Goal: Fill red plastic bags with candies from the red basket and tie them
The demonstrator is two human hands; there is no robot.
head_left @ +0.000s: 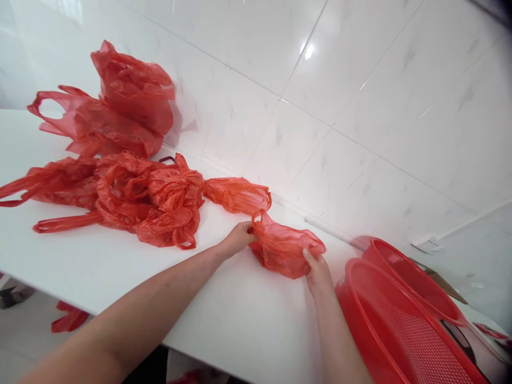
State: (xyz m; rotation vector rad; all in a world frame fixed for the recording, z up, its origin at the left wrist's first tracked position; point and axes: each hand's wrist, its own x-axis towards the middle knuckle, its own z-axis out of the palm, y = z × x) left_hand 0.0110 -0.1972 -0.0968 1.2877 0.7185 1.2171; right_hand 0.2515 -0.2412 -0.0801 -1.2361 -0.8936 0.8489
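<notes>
Between my two hands is a crumpled red plastic bag [286,245], thin and see-through, just over the white table. My left hand [239,238] grips its left end near a handle loop, the fingertips partly behind the plastic. On the right end, my right hand [318,269] pinches the bag with the thumb on top and the other fingers mostly hidden beneath. Just behind lies another red plastic bag [240,194], flattened lengthwise. To the left of my left hand spreads a heap of tangled red bags [148,194].
Fuller red bags [132,101] stand against the tiled wall [248,80] at the back left. Two red mesh baskets [404,320] stand at the right. A wall socket [428,244] is above them. The white table [232,304] ends along its front edge; red plastic [69,317] lies below.
</notes>
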